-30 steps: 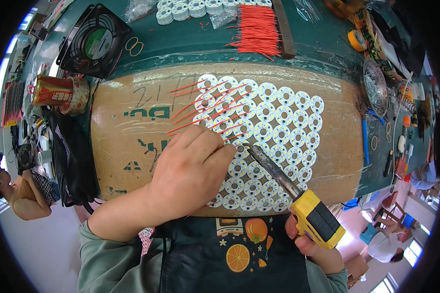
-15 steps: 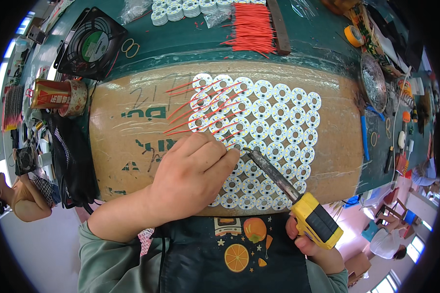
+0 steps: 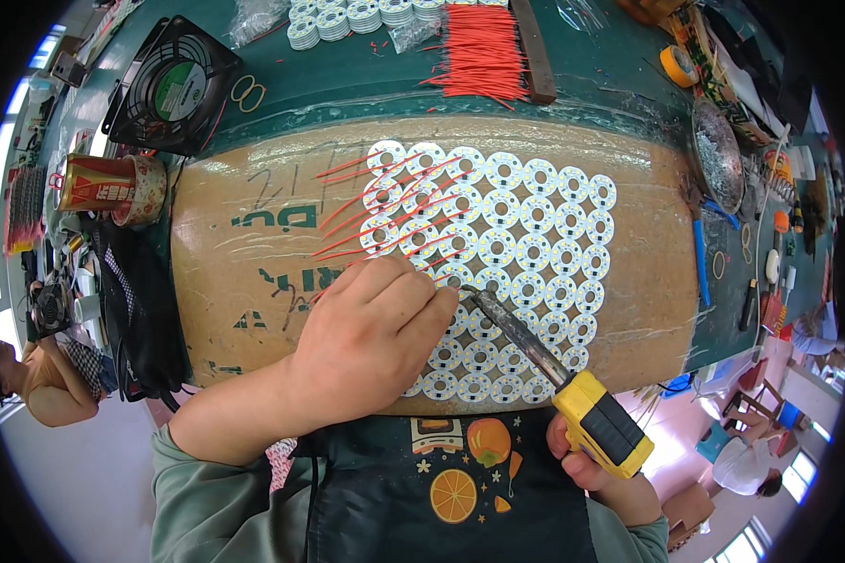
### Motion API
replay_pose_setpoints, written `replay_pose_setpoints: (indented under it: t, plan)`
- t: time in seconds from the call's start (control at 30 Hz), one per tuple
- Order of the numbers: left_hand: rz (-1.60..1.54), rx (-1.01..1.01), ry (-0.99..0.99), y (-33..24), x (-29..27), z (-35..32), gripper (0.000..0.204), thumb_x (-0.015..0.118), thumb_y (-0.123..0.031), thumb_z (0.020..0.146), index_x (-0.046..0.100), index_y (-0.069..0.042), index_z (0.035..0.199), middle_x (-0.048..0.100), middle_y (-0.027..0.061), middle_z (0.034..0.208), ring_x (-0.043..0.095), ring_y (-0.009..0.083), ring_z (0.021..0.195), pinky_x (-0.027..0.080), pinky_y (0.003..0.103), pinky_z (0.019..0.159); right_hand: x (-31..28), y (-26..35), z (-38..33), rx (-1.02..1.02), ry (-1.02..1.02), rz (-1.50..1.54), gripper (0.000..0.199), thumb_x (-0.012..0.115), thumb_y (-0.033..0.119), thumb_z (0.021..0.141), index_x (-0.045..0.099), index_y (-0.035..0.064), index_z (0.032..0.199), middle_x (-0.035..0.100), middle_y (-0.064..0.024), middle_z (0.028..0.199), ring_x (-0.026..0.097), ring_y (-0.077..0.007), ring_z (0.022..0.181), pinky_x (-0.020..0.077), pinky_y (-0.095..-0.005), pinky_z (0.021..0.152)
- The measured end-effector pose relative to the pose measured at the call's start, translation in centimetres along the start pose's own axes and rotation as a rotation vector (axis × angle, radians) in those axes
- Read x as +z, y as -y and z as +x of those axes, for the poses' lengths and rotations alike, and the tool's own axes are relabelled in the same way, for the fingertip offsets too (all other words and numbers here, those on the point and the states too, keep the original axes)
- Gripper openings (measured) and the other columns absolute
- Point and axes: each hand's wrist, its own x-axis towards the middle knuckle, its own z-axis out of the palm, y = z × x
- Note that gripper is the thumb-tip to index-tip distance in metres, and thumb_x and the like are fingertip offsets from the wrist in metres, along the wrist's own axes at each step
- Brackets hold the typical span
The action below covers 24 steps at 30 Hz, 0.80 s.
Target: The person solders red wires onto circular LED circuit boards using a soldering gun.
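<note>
My left hand (image 3: 371,342) rests on a cardboard sheet (image 3: 253,244), fingers pinched on a short red wire (image 3: 437,269) at the edge of a grid of round white LED boards (image 3: 516,253). My right hand (image 3: 601,474) grips a yellow-handled soldering iron (image 3: 559,371); its dark tip meets the boards just right of my left fingers. Several red wires (image 3: 385,202) lie fanned across the upper-left boards.
A pile of red wire pieces (image 3: 479,52) and stacks of white boards (image 3: 347,17) lie on the green bench beyond. A black fan (image 3: 169,84) and a red can (image 3: 99,183) stand at the left. Tools and a tape roll (image 3: 676,64) crowd the right side.
My left hand has slid slightly right and down toward the iron's tip. The soldering iron has stayed nearly in place.
</note>
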Motion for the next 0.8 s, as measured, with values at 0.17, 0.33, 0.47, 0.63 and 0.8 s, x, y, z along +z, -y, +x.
replay_pose_setpoints:
  t: [0.17,0.33,0.47,0.63,0.8]
  plan:
    - [-0.015,-0.011,0.001,-0.1,-0.1,0.0,0.035,0.068,0.001,0.068,0.071,-0.001,0.102,0.06,0.0052,0.087,0.061,0.0234,0.081,0.05,0.035,0.072,0.0,0.0,-0.1,-0.021,-0.001,0.039,0.043,0.072,0.053,0.086,0.055,0.0173,0.069,0.056,-0.0008,0.066,0.058,-0.0258,0.058,0.0425,-0.0364,0.051]
    - [-0.023,-0.02,0.017,-0.2,-0.2,0.1,0.035,0.073,0.0,0.068,0.071,-0.001,0.103,0.061,0.0058,0.088,0.062,0.0243,0.081,0.05,0.035,0.071,-0.1,0.3,-0.1,-0.065,-0.155,0.444,0.036,0.081,0.04,0.083,0.062,0.0097,0.078,0.06,-0.0028,0.068,0.059,-0.0203,0.06,0.0446,-0.0331,0.054]
    - [-0.042,-0.053,-0.014,-0.5,-0.9,1.3,0.032,0.079,-0.002,0.07,0.072,-0.003,0.102,0.062,0.0062,0.088,0.063,0.0251,0.081,0.05,0.036,0.071,-0.2,0.6,0.4,-0.078,-0.244,0.672,0.039,0.082,0.039,0.085,0.063,0.0055,0.092,0.06,-0.0017,0.075,0.059,-0.015,0.065,0.0448,-0.0296,0.057]
    - [0.089,-0.022,-0.027,1.9,-2.8,4.5,0.021,0.078,-0.01,0.079,0.073,-0.005,0.099,0.065,0.0076,0.09,0.064,0.0276,0.083,0.051,0.041,0.076,-0.7,1.2,2.1,-0.094,-0.355,0.765,0.09,0.088,0.049,0.077,0.045,0.0047,0.142,0.052,-0.0008,0.072,0.05,-0.0147,0.056,0.0409,-0.0294,0.048]
    - [0.301,-0.004,-0.022,6.9,-1.6,10.4,0.012,0.07,-0.015,0.088,0.072,-0.006,0.096,0.066,0.0106,0.09,0.063,0.0317,0.087,0.051,0.044,0.079,0.3,2.3,2.9,-0.046,-0.269,0.861,0.09,0.088,0.048,0.078,0.045,0.0046,0.144,0.052,-0.0024,0.073,0.053,-0.0179,0.058,0.0436,-0.0318,0.052]
